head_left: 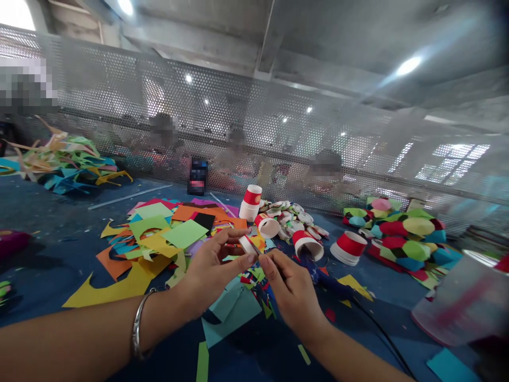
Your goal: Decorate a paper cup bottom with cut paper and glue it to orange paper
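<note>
We see the left hand (209, 271) pinching a small white disc (245, 244) over paper scraps (234, 305) mid-desk (238, 363), the right hand (292, 289) curled at its right edge, grip unclear; we judge edge-working in hand, next calling for a steady hold and slight turn.

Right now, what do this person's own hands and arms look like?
The bare left hand has a rounded, shiny silver metal bangle at its wrist. The bare right hand shows none. Neither wears a glove, and no sleeve shows.
</note>
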`<action>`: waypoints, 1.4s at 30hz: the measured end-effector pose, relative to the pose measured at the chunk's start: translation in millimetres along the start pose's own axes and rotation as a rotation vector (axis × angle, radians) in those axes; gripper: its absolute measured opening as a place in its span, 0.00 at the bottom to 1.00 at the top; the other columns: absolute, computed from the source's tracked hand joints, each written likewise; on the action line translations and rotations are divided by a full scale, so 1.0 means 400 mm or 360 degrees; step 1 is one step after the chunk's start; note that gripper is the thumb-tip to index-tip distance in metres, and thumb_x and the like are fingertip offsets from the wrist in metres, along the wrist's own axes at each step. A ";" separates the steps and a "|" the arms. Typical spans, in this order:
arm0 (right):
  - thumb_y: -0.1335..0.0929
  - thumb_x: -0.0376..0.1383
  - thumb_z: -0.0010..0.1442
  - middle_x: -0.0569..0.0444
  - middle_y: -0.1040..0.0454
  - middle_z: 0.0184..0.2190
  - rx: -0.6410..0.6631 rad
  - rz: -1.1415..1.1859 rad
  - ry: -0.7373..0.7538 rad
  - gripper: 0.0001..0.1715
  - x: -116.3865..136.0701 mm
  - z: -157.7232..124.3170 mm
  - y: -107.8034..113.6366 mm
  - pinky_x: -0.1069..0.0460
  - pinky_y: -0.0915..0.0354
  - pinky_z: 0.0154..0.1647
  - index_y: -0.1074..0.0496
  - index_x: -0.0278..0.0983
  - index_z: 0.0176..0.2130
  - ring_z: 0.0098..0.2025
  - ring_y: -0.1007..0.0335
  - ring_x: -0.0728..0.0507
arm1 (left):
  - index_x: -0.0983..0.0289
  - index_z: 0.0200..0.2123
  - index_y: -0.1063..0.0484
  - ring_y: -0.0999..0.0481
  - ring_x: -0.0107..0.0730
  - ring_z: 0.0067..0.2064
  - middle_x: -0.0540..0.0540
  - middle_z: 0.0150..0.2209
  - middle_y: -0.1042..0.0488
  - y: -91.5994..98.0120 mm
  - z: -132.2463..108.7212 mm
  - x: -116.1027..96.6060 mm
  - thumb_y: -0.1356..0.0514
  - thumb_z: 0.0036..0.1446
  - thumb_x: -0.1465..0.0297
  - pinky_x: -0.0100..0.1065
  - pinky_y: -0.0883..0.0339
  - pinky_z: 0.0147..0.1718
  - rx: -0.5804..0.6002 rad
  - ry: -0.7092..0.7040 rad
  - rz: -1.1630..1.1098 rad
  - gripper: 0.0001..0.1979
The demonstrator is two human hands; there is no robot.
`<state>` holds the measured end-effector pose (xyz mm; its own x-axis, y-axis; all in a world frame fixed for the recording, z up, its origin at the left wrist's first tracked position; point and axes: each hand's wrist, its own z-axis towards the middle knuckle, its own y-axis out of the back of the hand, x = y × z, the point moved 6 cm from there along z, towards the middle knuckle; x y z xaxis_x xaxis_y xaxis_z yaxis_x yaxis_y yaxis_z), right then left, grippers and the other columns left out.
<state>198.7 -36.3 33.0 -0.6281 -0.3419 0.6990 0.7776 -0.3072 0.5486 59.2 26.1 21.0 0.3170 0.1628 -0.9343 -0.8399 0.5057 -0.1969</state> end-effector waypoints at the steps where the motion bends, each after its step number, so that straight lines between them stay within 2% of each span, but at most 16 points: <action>1: 0.40 0.48 0.71 0.62 0.44 0.23 -0.0006 0.0004 -0.0003 0.22 -0.002 0.000 0.000 0.53 0.49 0.27 0.39 0.39 0.28 0.26 0.48 0.49 | 0.60 0.52 0.29 0.25 0.34 0.45 0.56 0.44 0.25 0.001 0.001 0.001 0.31 0.52 0.66 0.36 0.29 0.43 -0.0005 0.0002 0.0002 0.23; 4: 0.39 0.48 0.70 0.62 0.44 0.23 -0.0017 0.0016 -0.0019 0.22 -0.005 0.001 0.000 0.53 0.50 0.27 0.39 0.39 0.28 0.26 0.49 0.49 | 0.60 0.52 0.30 0.25 0.34 0.45 0.56 0.45 0.25 0.001 0.003 0.001 0.31 0.52 0.66 0.35 0.28 0.43 -0.0005 -0.0040 0.0030 0.24; 8: 0.39 0.49 0.70 0.62 0.45 0.22 -0.0003 0.0041 -0.0015 0.22 -0.001 0.001 -0.001 0.53 0.50 0.27 0.39 0.39 0.29 0.25 0.50 0.49 | 0.60 0.52 0.30 0.25 0.36 0.47 0.57 0.52 0.28 0.004 0.005 -0.004 0.31 0.52 0.66 0.36 0.26 0.42 -0.0018 -0.0112 0.0095 0.24; 11: 0.39 0.48 0.70 0.62 0.44 0.22 0.0017 0.0020 -0.0010 0.22 0.001 -0.001 -0.002 0.53 0.50 0.26 0.39 0.39 0.29 0.25 0.49 0.50 | 0.60 0.52 0.31 0.25 0.37 0.47 0.58 0.54 0.29 0.002 0.005 -0.006 0.32 0.52 0.65 0.37 0.24 0.41 -0.0003 -0.0128 0.0122 0.23; 17: 0.39 0.48 0.70 0.62 0.44 0.23 0.0019 0.0013 -0.0008 0.21 0.001 -0.002 -0.002 0.53 0.50 0.26 0.38 0.39 0.30 0.25 0.48 0.49 | 0.60 0.52 0.35 0.26 0.38 0.47 0.59 0.52 0.31 -0.003 0.002 -0.013 0.32 0.51 0.65 0.37 0.23 0.40 -0.0048 -0.0142 0.0165 0.26; 23: 0.39 0.47 0.70 0.62 0.44 0.23 0.0001 0.0049 0.0011 0.21 0.008 -0.007 0.006 0.53 0.50 0.26 0.39 0.39 0.29 0.25 0.48 0.50 | 0.61 0.45 0.36 0.27 0.37 0.46 0.58 0.48 0.32 -0.003 -0.002 -0.012 0.31 0.50 0.63 0.35 0.24 0.38 -0.0079 -0.0136 0.0238 0.23; 31: 0.38 0.47 0.70 0.62 0.42 0.22 0.0024 0.0022 0.0008 0.20 0.006 -0.004 0.005 0.53 0.49 0.26 0.37 0.39 0.30 0.24 0.47 0.50 | 0.61 0.49 0.36 0.28 0.34 0.48 0.56 0.47 0.29 -0.005 -0.005 -0.011 0.32 0.53 0.66 0.35 0.27 0.44 0.0031 -0.0062 0.0093 0.22; 42: 0.38 0.45 0.70 0.62 0.40 0.23 0.0013 0.0025 0.0049 0.19 0.012 -0.007 0.007 0.53 0.48 0.27 0.35 0.38 0.30 0.25 0.44 0.50 | 0.61 0.47 0.35 0.28 0.36 0.49 0.56 0.47 0.29 -0.003 -0.005 -0.011 0.32 0.53 0.66 0.36 0.25 0.42 0.0019 -0.0109 0.0170 0.21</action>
<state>197.8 -41.5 36.8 -0.6164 -0.3738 0.6930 0.7874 -0.2943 0.5416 58.1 23.0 24.9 0.2558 0.2735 -0.9273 -0.8653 0.4926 -0.0934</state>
